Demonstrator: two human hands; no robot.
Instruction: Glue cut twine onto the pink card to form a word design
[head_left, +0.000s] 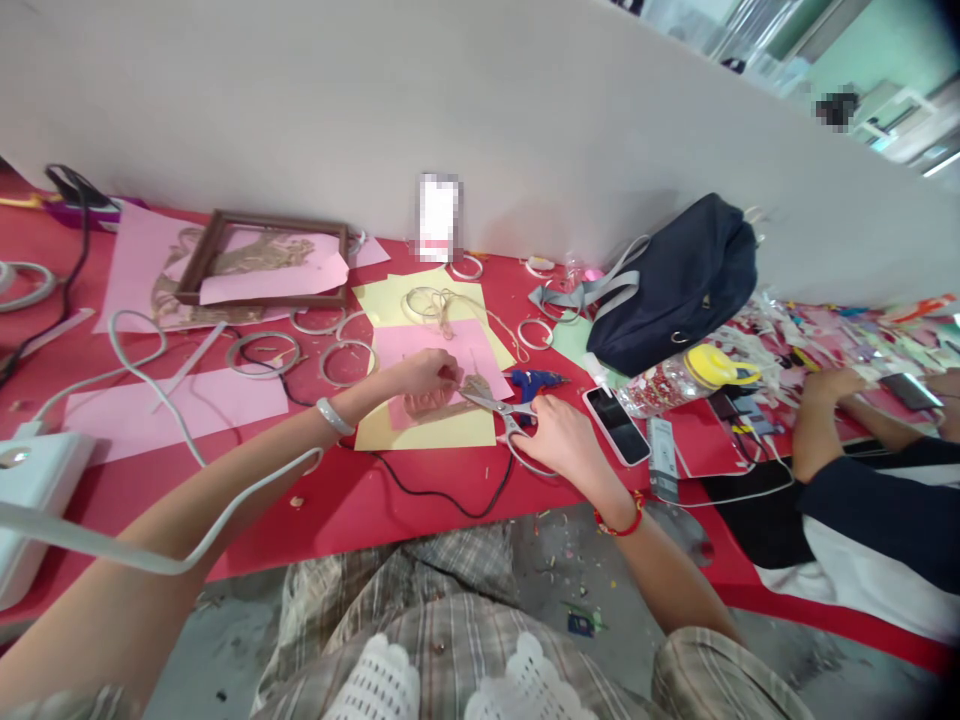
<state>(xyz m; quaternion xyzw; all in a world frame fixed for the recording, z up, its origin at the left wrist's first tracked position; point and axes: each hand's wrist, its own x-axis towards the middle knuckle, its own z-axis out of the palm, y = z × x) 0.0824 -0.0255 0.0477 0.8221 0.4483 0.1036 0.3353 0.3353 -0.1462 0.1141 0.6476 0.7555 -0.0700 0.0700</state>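
My right hand [562, 440] is shut on the handles of steel scissors [499, 408], whose blades point left toward my left hand [424, 378]. Between the blades and that hand lies a small tan cutout [476, 388], its edges hard to make out. My left fingers pinch it or the pink paper sheet [442, 350] beneath; I cannot tell which. That pink sheet rests on a yellow paper sheet [424, 430]. A blue glue gun [536, 385] lies just beyond the scissors.
A red-covered table [300, 510] holds thin hoops [347, 362], a brown picture frame [262, 260], a navy bag [675, 285], a phone [616, 425], and a white power strip [37, 480]. A black cord [442, 490] runs below my hands. A co-worker's hands [832, 385] work at the right.
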